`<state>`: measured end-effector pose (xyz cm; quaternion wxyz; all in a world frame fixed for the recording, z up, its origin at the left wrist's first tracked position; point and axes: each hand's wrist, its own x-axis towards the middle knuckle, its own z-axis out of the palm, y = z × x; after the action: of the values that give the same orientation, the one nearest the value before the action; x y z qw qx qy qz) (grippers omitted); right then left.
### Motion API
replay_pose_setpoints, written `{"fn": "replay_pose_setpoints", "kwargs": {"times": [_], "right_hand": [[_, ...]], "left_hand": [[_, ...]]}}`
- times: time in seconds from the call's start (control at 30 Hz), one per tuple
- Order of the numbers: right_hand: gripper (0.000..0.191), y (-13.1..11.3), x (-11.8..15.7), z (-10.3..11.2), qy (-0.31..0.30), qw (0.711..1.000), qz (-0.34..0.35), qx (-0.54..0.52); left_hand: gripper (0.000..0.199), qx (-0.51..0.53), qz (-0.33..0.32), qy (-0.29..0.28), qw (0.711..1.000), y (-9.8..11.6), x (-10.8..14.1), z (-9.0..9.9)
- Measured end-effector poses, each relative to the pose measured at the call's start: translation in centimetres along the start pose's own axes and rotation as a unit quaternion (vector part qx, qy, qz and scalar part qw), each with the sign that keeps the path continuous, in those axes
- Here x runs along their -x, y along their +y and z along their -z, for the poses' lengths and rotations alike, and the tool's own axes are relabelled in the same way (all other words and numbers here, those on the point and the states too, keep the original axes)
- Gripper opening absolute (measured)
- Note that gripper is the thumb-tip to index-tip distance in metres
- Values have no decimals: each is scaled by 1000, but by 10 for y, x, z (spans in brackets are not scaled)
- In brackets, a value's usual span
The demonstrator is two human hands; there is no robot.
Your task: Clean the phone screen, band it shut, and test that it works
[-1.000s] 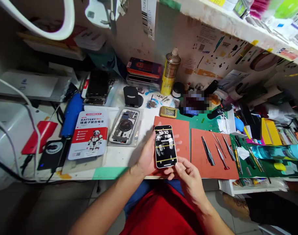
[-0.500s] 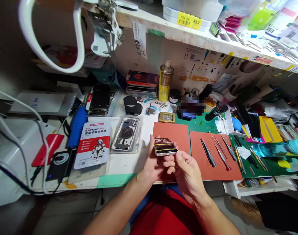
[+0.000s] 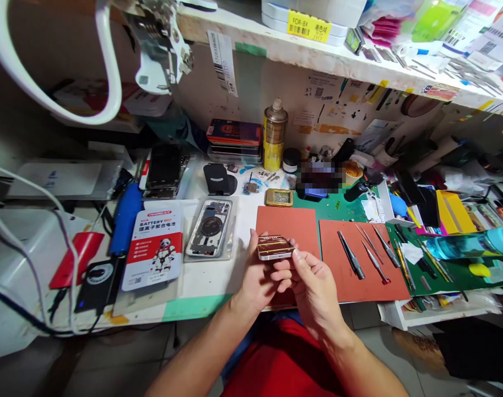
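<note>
A phone [image 3: 275, 248] with its screen up is held between both hands above the left reddish mat [image 3: 307, 223], its bottom edge facing me. My left hand [image 3: 255, 275] supports it from the left, with the thumb along its side and the other fingers beneath. At the near right corner, the thumb and fingers of my right hand [image 3: 311, 278] grip the phone. An opened phone [image 3: 210, 227] with its inner parts showing lies left of the hands, beside a battery package [image 3: 154, 247]. Tweezers [image 3: 350, 255] and a thin screwdriver [image 3: 375, 263] rest on the right mat [image 3: 334, 286].
A yellow spray can [image 3: 275, 135] and a black stand [image 3: 219, 179] are at the back. A small metal tray [image 3: 279, 197] sits behind the left mat. Cables and a blue-handled tool [image 3: 127, 218] occupy the left, with a blue bottle [image 3: 470, 243] at the right. A shelf [image 3: 301, 58] overhangs the bench.
The phone has tilted flatter in my hands, so its screen appears narrower and its bottom edge shows more. The camera view has shifted slightly. Both hands keep their hold.
</note>
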<state>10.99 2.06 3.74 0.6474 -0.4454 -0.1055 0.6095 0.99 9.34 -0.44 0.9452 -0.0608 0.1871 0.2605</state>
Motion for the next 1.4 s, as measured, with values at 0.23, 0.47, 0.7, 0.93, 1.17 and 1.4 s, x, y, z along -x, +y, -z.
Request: {"fn": "replay_pose_setpoints", "kwargs": {"times": [0.23, 0.47, 0.7, 0.93, 1.17, 1.4], "right_hand": [[42, 15, -2, -7, 38, 997, 12, 68], [38, 17, 2, -10, 27, 996, 26, 76], [46, 17, 3, 17, 29, 995, 67, 68], [57, 17, 6, 31, 36, 977, 118, 172], [60, 16, 1, 34, 25, 980, 62, 189], [51, 16, 2, 37, -10, 986, 58, 157]], "left_hand": [[68, -30, -69, 44, 996, -13, -4, 2], [63, -58, -76, 55, 994, -13, -3, -1], [55, -110, -159, 91, 977, -6, 0, -11], [54, -307, -390, 216, 841, -1, -3, -29], [59, -387, -426, 203, 792, -4, 1, -25], [63, -398, -406, 154, 808, 1, 12, -24]]}}
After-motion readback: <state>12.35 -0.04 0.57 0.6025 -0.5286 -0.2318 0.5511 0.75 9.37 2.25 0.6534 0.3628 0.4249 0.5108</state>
